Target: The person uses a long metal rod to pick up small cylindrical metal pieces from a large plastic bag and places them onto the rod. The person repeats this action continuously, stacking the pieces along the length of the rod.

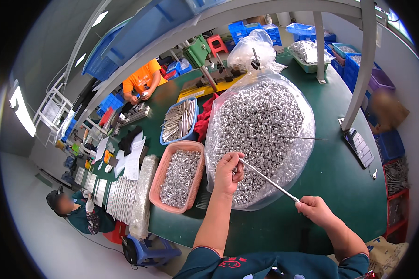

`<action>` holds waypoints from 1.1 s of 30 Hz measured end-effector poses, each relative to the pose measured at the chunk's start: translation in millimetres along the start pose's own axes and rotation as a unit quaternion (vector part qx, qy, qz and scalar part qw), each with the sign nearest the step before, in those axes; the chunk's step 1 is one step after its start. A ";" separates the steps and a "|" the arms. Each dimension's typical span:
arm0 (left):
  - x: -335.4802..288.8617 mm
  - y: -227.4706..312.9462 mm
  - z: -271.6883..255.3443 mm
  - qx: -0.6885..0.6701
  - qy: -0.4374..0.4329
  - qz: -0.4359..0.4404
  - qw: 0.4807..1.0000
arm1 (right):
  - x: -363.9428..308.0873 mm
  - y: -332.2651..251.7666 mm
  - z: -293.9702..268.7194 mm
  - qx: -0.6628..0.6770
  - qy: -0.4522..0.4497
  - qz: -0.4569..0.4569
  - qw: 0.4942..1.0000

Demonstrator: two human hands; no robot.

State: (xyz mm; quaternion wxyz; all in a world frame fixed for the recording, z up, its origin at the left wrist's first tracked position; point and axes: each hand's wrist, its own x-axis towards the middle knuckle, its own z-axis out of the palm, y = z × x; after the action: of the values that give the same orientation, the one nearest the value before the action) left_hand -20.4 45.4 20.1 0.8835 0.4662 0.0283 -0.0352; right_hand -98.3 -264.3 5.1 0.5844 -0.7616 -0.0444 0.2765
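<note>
A slim silvery metal rod (269, 180) slants between my two hands in front of my chest. My left hand (229, 173) is closed at its upper left end, fingers curled in. My right hand (313, 210) pinches the lower right end. Beneath the rod, a large clear plastic bag (307, 116) lies open, filled with small shiny metal sleeves (260, 121). Across the right side of this heap sticks out a thin dark rod (307, 138). Whether a sleeve sits in my left fingers is hidden.
Left of the bag stand a pink basket (154, 186) of small metal parts and a blue basket (162, 135) of rods. A phone (358, 148) lies at right on the green table (344, 195). Metal shelf posts (365, 65) rise beyond. Two other people work at left.
</note>
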 end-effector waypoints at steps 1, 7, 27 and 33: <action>0.2 -0.2 1.1 0.055 0.018 0.019 0.998 | 0.2 2.3 0.2 -0.007 0.006 -0.008 1.000; -1.6 4.3 0.3 0.175 0.020 0.063 0.982 | -6.1 -9.9 2.0 -0.212 0.126 -0.093 0.965; 0.3 10.3 -10.0 0.058 -0.021 -0.005 0.998 | -1.1 -1.1 7.2 -0.121 0.093 -0.089 0.984; 2.5 7.7 -14.6 0.056 -0.025 -0.003 0.998 | 1.7 1.9 1.9 0.228 -0.146 0.103 0.957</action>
State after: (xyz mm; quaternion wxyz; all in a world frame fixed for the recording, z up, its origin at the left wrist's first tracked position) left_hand -17.5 61.8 18.0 0.8565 0.5135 0.0055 -0.0511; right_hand -98.2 -262.6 2.5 0.6982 -0.5599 0.0139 0.4459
